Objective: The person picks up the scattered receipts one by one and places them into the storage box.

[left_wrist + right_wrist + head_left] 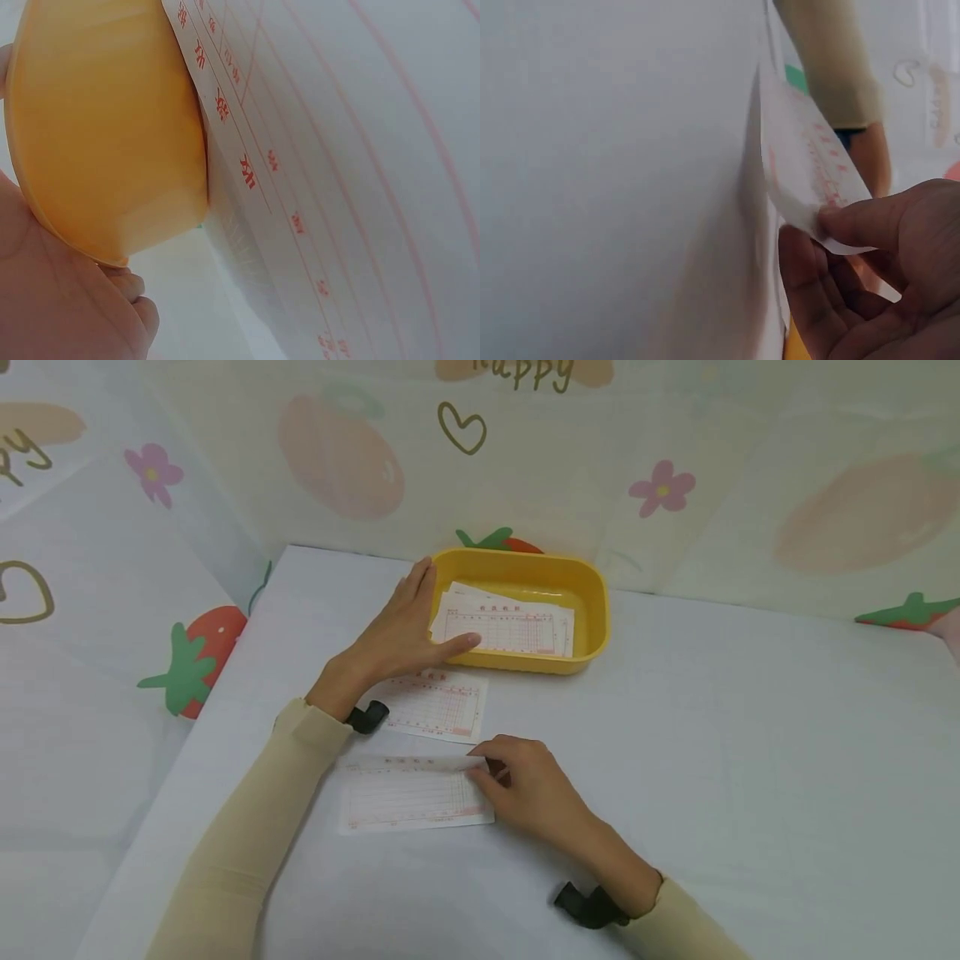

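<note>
My right hand pinches the upper right part of a printed receipt slip between thumb and fingers. The slip's top edge is lifted and bent, while its lower part lies close to the table. In the right wrist view the raised slip stands out from the thumb. My left hand rests at the left end of a yellow plastic basket, fingers stretched along the side and thumb reaching over the front rim. Under the left wrist lies a second receipt slip, partly hidden by the hand.
Several overlapping receipt slips lie inside the basket. A white-covered table stretches to the right. Behind it hangs a cloth backdrop with strawberries, flowers and hearts. The table's left edge runs diagonally near the left sleeve.
</note>
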